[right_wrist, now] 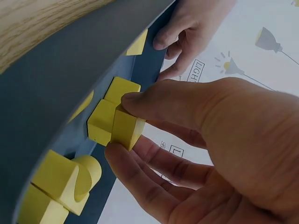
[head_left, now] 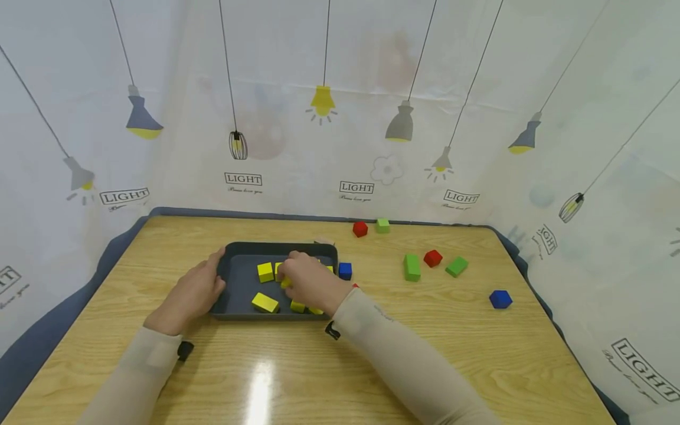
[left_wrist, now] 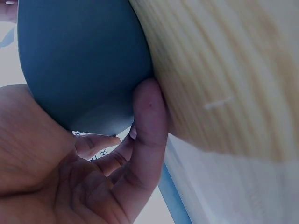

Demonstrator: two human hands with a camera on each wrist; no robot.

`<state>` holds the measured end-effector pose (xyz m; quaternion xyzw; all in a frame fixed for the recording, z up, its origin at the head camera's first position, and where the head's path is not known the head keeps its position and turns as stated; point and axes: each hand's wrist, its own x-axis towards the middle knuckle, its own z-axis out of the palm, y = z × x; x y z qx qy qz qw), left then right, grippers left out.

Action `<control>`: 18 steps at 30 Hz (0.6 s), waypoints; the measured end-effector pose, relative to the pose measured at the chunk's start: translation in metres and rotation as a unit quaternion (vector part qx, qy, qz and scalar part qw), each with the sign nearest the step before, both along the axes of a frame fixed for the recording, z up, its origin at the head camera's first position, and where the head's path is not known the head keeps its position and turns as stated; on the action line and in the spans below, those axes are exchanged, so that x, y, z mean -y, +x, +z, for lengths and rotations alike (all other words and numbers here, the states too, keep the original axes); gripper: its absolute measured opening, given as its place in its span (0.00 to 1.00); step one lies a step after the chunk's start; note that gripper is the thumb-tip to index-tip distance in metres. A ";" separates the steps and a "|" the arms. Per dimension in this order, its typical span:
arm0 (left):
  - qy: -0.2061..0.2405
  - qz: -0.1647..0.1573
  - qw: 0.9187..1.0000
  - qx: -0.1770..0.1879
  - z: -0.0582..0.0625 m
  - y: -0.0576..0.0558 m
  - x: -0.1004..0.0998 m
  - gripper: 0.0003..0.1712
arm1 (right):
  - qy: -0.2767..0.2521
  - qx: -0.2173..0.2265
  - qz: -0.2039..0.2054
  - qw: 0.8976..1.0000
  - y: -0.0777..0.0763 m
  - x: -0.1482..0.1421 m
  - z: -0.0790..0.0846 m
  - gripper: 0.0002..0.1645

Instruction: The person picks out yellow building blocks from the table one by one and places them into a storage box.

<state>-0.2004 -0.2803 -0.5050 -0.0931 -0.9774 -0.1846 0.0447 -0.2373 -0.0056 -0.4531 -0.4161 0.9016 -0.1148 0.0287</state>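
Observation:
A dark grey rectangular tray (head_left: 238,289) holds several yellow blocks, among them a block lying at the front (head_left: 265,303) and another farther back (head_left: 265,272). At its left end, my left hand (head_left: 193,292) grips the tray, with fingers bent against the wall in the left wrist view. My right hand (head_left: 314,282) reaches inside the tray. Between thumb and forefinger it pinches a yellow block (right_wrist: 125,128), close beside other yellow blocks (right_wrist: 102,119). A yellow rounded piece (right_wrist: 88,175) leans among blocks nearby. The right hand hides part of the tray's contents in the head view.
Right of the tray sits a blue cube (head_left: 345,271). Farther right lie green blocks (head_left: 411,267), red blocks (head_left: 432,258) and another blue block (head_left: 500,299). A red block (head_left: 360,229) and a green cube (head_left: 382,225) are near the wooden table's back edge.

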 end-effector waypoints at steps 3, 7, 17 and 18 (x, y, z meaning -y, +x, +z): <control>0.002 0.001 1.000 0.002 0.001 0.001 -0.001 0.38 | 0.002 0.001 0.005 1.000 0.001 0.002 -0.001 0.15; 0.000 0.003 1.000 0.005 0.001 0.001 -0.001 0.38 | 0.003 0.004 0.006 1.000 0.001 0.004 -0.002 0.15; 0.002 0.002 1.000 0.008 -0.002 0.000 0.001 0.39 | 0.003 0.007 -0.003 1.000 0.003 0.006 -0.004 0.17; 0.003 0.002 1.000 0.008 -0.002 0.000 0.001 0.39 | 0.004 0.004 -0.004 1.000 0.003 0.006 -0.004 0.17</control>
